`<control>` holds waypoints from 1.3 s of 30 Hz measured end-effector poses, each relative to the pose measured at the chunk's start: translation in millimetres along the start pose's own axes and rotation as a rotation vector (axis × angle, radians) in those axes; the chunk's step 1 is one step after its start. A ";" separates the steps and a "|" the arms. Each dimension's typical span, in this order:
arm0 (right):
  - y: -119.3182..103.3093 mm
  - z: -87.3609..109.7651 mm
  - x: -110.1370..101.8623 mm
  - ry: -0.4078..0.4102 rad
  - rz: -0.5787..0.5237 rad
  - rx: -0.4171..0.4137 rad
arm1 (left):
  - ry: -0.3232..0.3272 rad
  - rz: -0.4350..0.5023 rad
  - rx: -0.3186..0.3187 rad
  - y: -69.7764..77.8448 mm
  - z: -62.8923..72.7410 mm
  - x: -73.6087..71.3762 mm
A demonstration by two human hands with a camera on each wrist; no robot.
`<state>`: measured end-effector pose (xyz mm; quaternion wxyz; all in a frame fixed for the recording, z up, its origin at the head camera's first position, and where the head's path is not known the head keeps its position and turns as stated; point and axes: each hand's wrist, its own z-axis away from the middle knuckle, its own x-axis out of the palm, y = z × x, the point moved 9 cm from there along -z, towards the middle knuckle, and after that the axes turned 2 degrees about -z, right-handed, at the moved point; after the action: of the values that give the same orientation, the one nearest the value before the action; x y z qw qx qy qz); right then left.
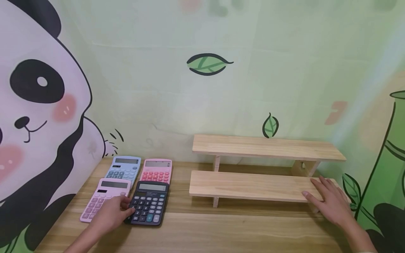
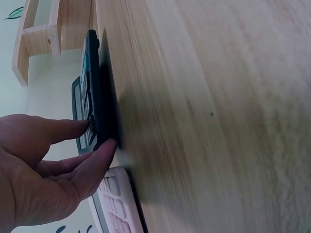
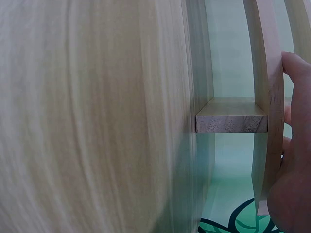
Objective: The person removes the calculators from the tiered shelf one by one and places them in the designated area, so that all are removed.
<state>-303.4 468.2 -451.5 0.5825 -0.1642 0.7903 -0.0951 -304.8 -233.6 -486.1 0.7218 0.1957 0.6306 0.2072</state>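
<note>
My left hand (image 1: 109,212) pinches the left edge of a black calculator (image 1: 152,202). In the left wrist view the thumb lies over its keys and a fingertip is at its lower edge, with a dark shadow beside the case (image 2: 95,87). Just left of it lies a lilac calculator (image 1: 115,184), partly hidden by the hand. Behind these two are a light blue calculator (image 1: 126,165) and a pink calculator (image 1: 157,168). My right hand (image 1: 333,205) rests with spread fingers on the right end of the lower board of a two-step wooden shelf (image 1: 253,186).
The shelf's upper board (image 1: 265,147) stands farther back, near the wall. Upright supports (image 3: 232,122) hold the boards above the wooden table (image 1: 221,232). Behind the table hangs a green backdrop (image 1: 152,88) printed with a panda, leaves and bamboo.
</note>
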 end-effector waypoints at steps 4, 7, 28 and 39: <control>-0.1 -0.4 -0.7 -0.002 -0.004 0.000 | 0.034 -0.010 0.024 2.2 0.8 -1.6; -0.6 -1.4 -0.5 0.003 -0.006 -0.005 | 0.044 -0.022 0.029 2.2 2.3 -1.6; -2.1 -5.4 -1.0 -0.009 0.013 -0.028 | 0.032 -0.065 0.025 13.2 1.2 -10.1; 10.0 14.8 -33.0 0.019 -0.195 0.021 | 0.088 -0.143 0.282 67.5 23.8 -44.0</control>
<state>-281.9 490.3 -430.1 0.5645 -0.2335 0.7751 -0.1613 -289.9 -201.6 -409.9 0.6719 0.2405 0.6967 0.0734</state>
